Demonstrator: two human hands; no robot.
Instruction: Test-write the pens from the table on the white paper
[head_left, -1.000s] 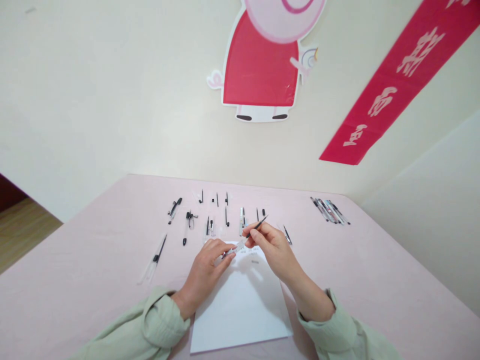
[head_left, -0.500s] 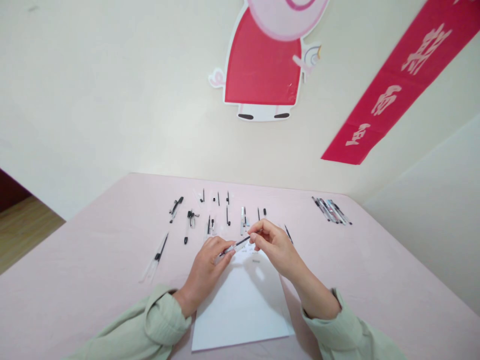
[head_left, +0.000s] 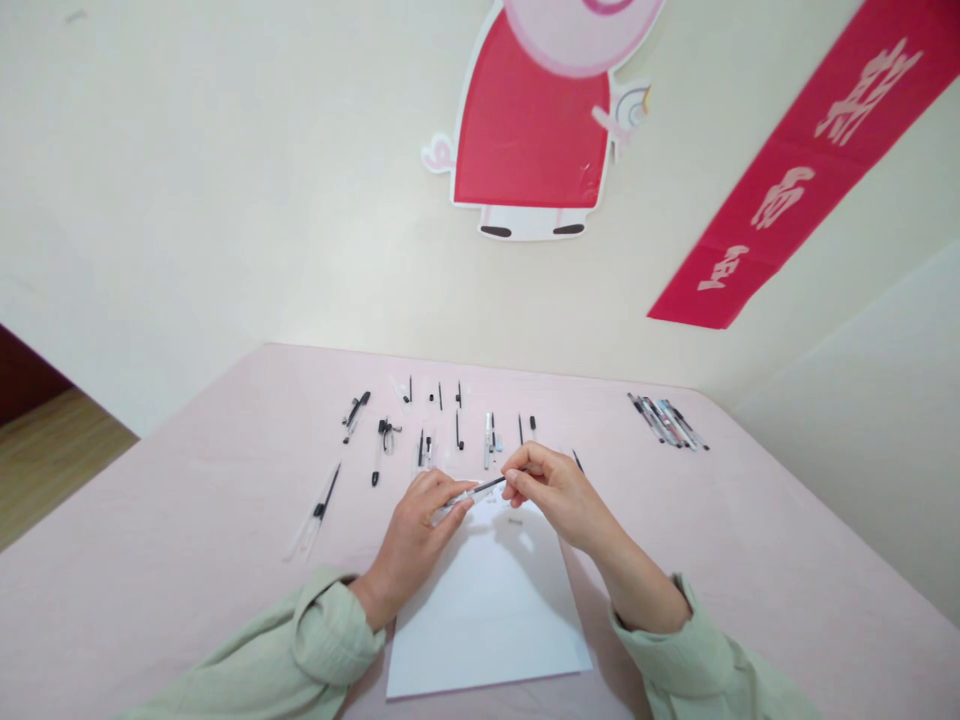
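Above the top of a white sheet of paper, my left hand pinches a clear pen barrel between thumb and fingers. My right hand grips a thin dark pen refill by its far end. The refill lines up with the barrel and seems to run partly into it; the fingers hide both outer ends. Small printed marks or bits, too small to name, show on the paper just below the hands.
Pen parts lie in groups behind the hands, among them a black refill and a black cap. Another clear barrel with a dark refill lies at left. Several pens lie bunched at the back right of the pink-covered table.
The view has shifted slightly. Both hands keep their grip on the barrel and refill; the right hand sits a touch lower, and the refill slopes less.
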